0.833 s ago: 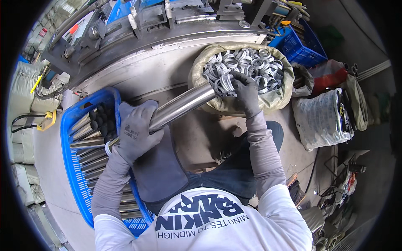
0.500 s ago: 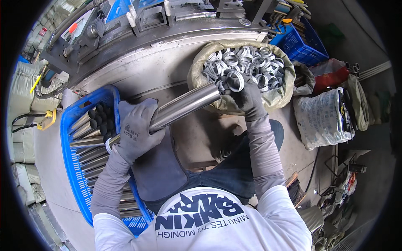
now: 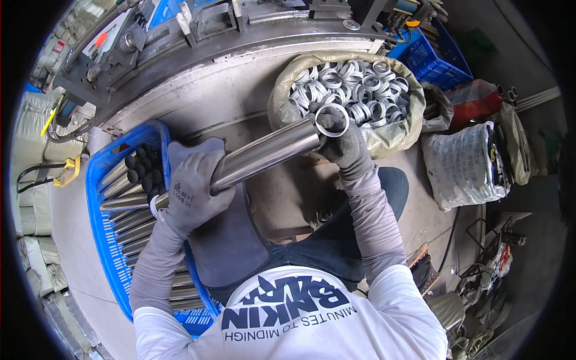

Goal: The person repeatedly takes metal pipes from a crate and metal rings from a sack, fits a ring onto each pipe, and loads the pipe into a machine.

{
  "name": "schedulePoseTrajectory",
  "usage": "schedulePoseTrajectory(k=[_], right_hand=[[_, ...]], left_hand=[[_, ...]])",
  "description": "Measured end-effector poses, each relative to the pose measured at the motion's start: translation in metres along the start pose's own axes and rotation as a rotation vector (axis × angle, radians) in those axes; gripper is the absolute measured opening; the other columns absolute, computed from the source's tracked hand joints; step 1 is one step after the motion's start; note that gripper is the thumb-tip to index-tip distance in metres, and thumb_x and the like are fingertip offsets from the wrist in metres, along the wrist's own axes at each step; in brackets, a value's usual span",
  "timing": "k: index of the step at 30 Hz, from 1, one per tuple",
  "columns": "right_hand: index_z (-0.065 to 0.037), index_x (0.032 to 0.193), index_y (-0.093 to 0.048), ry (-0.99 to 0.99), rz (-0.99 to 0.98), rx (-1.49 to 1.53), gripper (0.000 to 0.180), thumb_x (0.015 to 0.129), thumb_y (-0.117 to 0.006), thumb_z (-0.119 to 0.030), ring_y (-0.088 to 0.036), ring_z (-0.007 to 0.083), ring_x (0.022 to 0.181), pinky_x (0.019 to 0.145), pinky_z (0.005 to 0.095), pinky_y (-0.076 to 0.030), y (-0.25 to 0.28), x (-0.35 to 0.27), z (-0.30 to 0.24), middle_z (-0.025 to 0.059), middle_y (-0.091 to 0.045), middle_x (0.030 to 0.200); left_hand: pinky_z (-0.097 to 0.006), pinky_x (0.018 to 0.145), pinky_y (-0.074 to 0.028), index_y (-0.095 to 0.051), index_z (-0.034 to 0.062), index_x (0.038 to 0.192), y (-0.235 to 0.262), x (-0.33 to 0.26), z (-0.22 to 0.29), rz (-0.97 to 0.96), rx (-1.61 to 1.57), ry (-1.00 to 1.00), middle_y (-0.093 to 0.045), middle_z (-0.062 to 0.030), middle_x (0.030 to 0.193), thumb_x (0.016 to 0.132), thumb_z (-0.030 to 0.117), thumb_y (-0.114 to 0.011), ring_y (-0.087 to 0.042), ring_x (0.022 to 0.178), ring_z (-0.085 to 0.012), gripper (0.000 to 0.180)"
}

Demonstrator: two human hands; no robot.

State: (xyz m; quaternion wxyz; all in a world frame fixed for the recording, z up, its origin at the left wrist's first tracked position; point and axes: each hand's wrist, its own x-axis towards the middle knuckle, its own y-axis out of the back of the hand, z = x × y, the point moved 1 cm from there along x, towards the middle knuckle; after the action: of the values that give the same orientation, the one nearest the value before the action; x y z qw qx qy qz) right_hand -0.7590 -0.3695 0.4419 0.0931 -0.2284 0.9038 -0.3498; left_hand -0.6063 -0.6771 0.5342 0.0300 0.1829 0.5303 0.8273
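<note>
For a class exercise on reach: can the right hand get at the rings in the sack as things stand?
Probably yes: the right hand is close to the open sack, and nothing covers most rings inside, though the ring it holds may hamper another grab.

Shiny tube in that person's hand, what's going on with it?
A person wearing grey gloves grips the metal tube in the left hand. The right hand holds a pale ring close to the tube's far end, but not around it. Just beyond is an open sack full of similar rings, and on the left a blue basket holds more tubes.
</note>
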Motion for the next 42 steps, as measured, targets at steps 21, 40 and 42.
schedulePoseTrajectory(k=[21, 40, 42], right_hand=[[-0.004, 0.116, -0.071, 0.559, 0.123, -1.103, 0.034, 0.083, -0.073, 0.002, -0.077, 0.0258, 0.099, 0.085, 0.0355, -0.059, -0.087, -0.022, -0.016, 0.0115, -0.078, 0.105], [0.004, 0.110, -0.075, 0.332, 0.128, -1.023, 0.026, 0.106, -0.057, -0.015, -0.071, 0.0272, 0.091, 0.084, 0.0361, -0.054, -0.062, -0.003, -0.002, 0.0197, -0.074, 0.096], [0.003, 0.126, -0.071, 0.329, 0.059, -1.016, 0.032, 0.110, -0.053, -0.018, -0.073, 0.0253, 0.103, 0.094, 0.0335, -0.056, -0.038, 0.011, -0.021, 0.0168, -0.076, 0.117]], left_hand=[[-0.049, 0.090, -0.052, -0.062, 0.0003, 0.130, -0.001, 0.001, -0.002, -0.025, 0.006, -0.051, -0.068, -0.0209, 0.110, 0.071, 0.024, -0.083, -0.067, 0.101, -0.0411, 0.068], [-0.047, 0.088, -0.054, -0.059, -0.0021, 0.131, 0.000, 0.005, -0.002, -0.138, 0.052, -0.055, -0.069, -0.0193, 0.108, 0.078, 0.026, -0.083, -0.069, 0.100, -0.0373, 0.064], [-0.047, 0.087, -0.054, -0.059, -0.0017, 0.131, 0.002, 0.007, -0.003, -0.125, 0.040, -0.067, -0.068, -0.0197, 0.107, 0.078, 0.026, -0.083, -0.069, 0.099, -0.0379, 0.064]])
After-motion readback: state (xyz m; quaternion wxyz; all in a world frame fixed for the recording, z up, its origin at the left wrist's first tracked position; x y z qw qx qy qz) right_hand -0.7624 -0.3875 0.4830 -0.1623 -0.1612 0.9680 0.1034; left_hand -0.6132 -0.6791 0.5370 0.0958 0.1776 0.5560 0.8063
